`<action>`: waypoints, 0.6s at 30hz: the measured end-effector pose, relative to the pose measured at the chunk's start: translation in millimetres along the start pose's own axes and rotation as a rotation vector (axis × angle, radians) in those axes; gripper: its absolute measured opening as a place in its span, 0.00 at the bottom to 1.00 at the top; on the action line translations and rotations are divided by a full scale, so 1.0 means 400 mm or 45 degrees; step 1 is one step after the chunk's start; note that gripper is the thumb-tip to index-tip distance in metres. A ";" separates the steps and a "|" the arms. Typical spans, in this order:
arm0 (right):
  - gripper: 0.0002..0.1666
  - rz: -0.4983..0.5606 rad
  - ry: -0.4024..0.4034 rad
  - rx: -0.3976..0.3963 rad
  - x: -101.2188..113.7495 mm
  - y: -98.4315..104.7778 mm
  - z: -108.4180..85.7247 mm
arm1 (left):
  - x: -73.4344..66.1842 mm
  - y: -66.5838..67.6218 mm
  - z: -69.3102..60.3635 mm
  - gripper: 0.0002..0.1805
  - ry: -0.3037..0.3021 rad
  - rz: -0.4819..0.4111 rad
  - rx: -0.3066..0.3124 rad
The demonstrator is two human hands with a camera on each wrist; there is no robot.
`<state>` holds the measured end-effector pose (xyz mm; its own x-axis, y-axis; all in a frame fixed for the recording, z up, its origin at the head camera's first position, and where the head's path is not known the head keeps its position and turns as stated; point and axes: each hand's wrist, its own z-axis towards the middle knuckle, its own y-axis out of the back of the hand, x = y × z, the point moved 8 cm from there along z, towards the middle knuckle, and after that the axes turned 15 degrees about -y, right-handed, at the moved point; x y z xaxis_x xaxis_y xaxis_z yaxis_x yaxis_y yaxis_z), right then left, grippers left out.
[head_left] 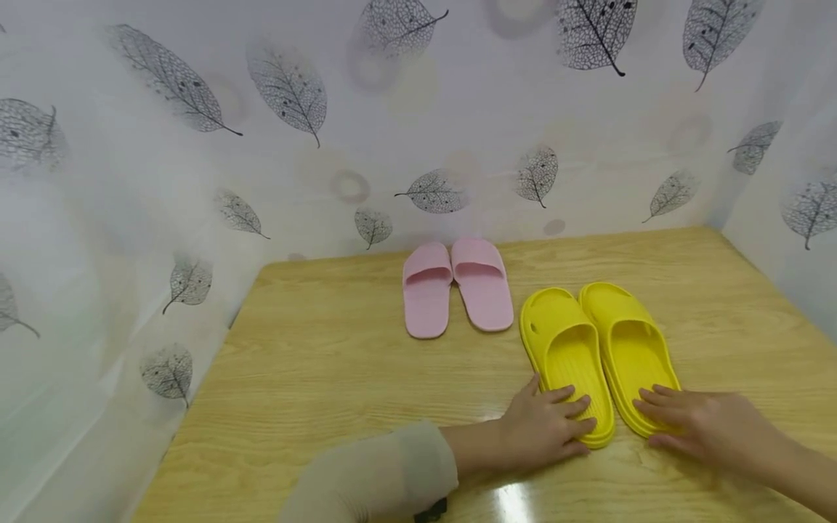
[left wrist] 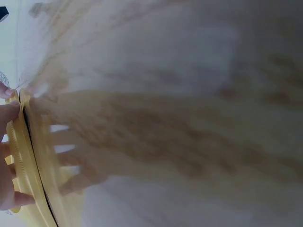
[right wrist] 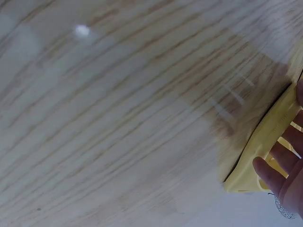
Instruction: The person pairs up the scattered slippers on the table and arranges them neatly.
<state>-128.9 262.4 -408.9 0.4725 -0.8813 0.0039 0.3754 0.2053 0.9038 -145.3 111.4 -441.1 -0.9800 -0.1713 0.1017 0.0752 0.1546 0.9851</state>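
Note:
A pair of yellow slippers [head_left: 575,363] lies side by side on the wooden table, toes pointing away. My left hand [head_left: 543,428] rests on the heel end of the left slipper, its fingers spread across the insole and the thumb at the outer side. In the left wrist view, these fingers [left wrist: 4,165] touch the rim of the yellow slipper [left wrist: 21,146]. My right hand [head_left: 706,428] touches the heel end of the right slipper [head_left: 637,356] with extended fingers. The right wrist view shows that hand [right wrist: 291,177] against the side of the yellow slipper [right wrist: 265,142].
Pink slippers [head_left: 426,305] stand paired farther back, left of the yellow ones, close to the rear edge of the table [head_left: 314,378]. A pale curtain [head_left: 458,109] with printed leaves hangs behind and along both sides.

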 end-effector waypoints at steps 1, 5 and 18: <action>0.29 0.006 0.011 -0.015 0.003 0.000 -0.001 | -0.001 0.000 0.000 0.25 -0.007 0.007 0.001; 0.27 0.055 0.018 -0.077 0.003 0.001 -0.011 | -0.007 0.007 0.001 0.24 -0.028 0.053 -0.019; 0.24 0.193 0.014 -0.240 -0.003 0.018 -0.034 | -0.022 0.029 0.024 0.24 -0.062 0.147 0.039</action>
<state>-115.9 270.6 -408.0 0.5429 -0.8300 0.1281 0.4413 0.4118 0.7973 -137.5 123.9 -431.9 -0.9730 -0.1034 0.2064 0.1829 0.2001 0.9625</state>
